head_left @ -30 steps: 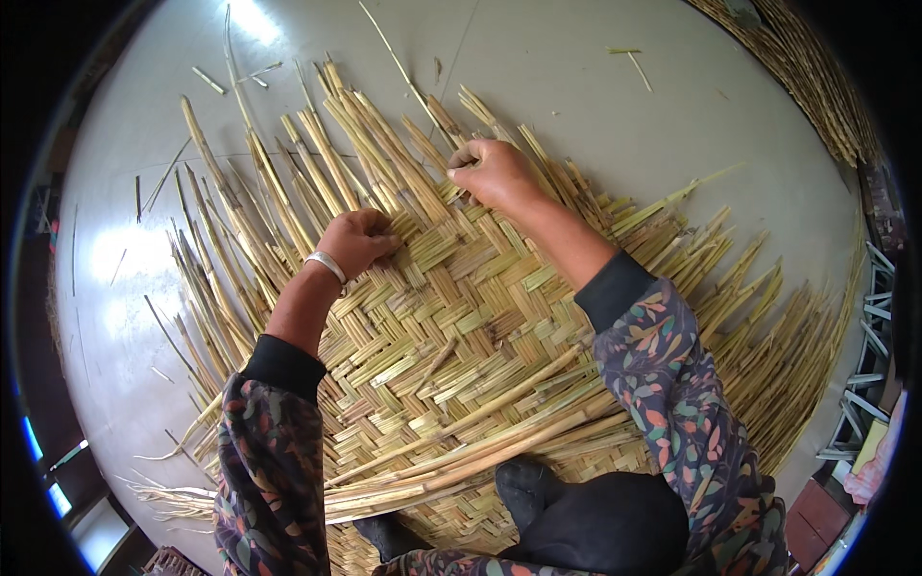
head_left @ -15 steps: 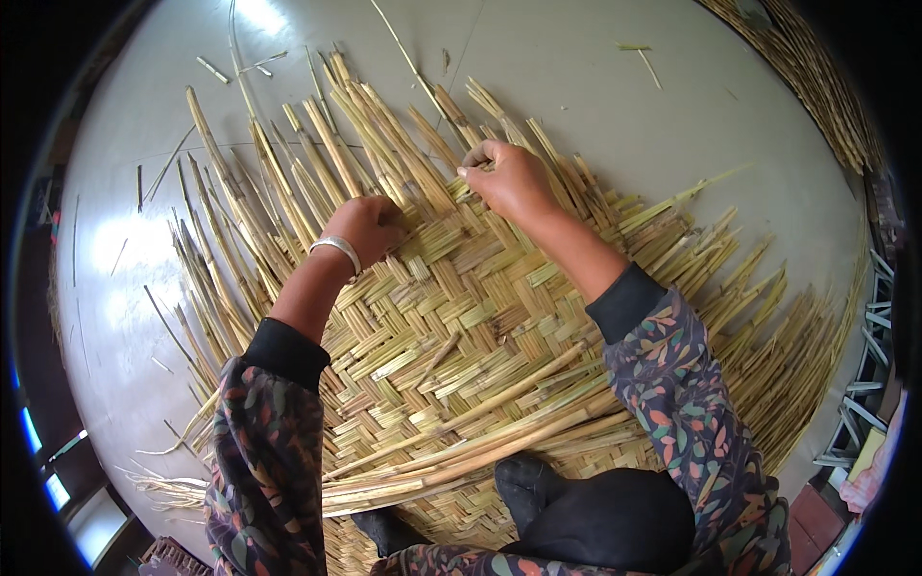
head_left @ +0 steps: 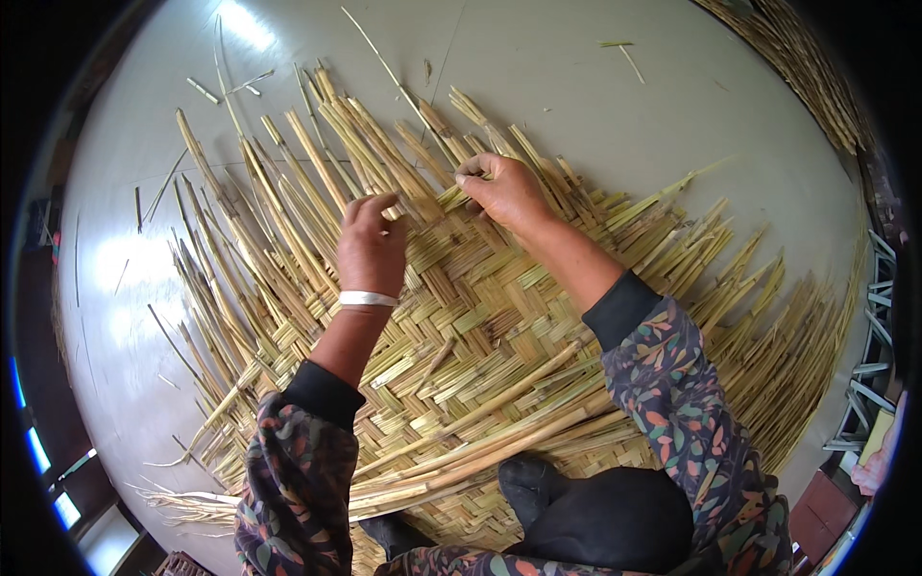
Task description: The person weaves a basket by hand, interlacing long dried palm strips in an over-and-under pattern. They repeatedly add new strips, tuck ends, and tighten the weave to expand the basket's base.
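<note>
A large woven mat of pale yellow-green split reeds (head_left: pixel 485 322) lies on the floor, its weave in a zigzag pattern. Unwoven reed ends (head_left: pixel 317 158) fan out along its far and side edges. My left hand (head_left: pixel 373 248), with a white bangle at the wrist, is over the mat's far part. Its fingers are loosely bent and apart, and nothing shows in them. My right hand (head_left: pixel 514 197) is at the far edge of the weave. Thumb and fingers pinch together there, at a reed strip (head_left: pixel 451 198) partly hidden by the hand.
Several long loose reeds (head_left: pixel 480 466) lie across the near part of the mat, before my dark shoe (head_left: pixel 526 485). Reed scraps (head_left: pixel 204 91) are scattered on the grey floor (head_left: pixel 567 67). A bundle of reeds (head_left: pixel 802 67) lies at far right; a metal rack (head_left: pixel 869 331) stands right.
My left hand has lifted off the weave and turned, its fingers loosening. My right hand stays near the same spot, still pinching. The view has shifted slightly.
</note>
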`<state>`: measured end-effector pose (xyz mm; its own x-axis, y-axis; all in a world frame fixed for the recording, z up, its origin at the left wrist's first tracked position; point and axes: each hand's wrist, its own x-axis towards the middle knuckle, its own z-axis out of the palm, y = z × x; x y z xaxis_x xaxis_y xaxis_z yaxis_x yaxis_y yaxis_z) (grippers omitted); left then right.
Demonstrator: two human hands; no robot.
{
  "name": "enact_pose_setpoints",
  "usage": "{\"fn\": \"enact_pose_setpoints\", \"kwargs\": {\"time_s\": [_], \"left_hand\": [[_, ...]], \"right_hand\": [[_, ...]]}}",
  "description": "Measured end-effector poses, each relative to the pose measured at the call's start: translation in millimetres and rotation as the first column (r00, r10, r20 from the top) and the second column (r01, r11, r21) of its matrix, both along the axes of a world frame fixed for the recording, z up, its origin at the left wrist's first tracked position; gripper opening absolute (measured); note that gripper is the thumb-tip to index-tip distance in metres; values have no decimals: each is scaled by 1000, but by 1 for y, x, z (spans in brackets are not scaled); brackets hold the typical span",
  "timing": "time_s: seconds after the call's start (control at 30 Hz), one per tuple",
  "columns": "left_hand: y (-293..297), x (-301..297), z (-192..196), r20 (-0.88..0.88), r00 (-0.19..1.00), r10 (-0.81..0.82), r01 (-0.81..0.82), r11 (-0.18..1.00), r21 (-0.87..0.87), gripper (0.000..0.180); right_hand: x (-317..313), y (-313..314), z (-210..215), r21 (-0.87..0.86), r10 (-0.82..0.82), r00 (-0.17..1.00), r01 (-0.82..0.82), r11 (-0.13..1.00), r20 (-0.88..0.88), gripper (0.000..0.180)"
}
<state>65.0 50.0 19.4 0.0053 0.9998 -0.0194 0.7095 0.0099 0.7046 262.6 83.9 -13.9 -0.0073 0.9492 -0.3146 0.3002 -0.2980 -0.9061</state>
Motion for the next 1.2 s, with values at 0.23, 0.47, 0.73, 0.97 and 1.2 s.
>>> {"fn": "enact_pose_setpoints", "kwargs": {"time_s": [0.23, 0.47, 0.73, 0.97, 1.2], "left_hand": [[40, 43, 5, -147, 925, -350, 335, 935, -118, 42], [63, 47, 10, -100, 920, -380, 317, 868, -382, 39], [54, 61, 24, -222, 939, -263, 155, 900, -408, 39], [57, 53, 23, -112, 930, -350, 281, 874, -395, 33], [56, 52, 30, -127, 929, -349, 274, 875, -399, 32]], "right_hand": [[11, -14, 14, -20, -81, 933, 79, 997, -351, 14], [35, -3, 24, 30, 61, 929, -53, 998, -365, 26], [57, 35, 33, 185, 267, 921, -325, 927, 282, 57], [46, 84, 22, 7, 176, 984, -176, 984, 34, 79], [28, 95, 22, -192, 216, 875, -324, 927, -433, 62]]}}
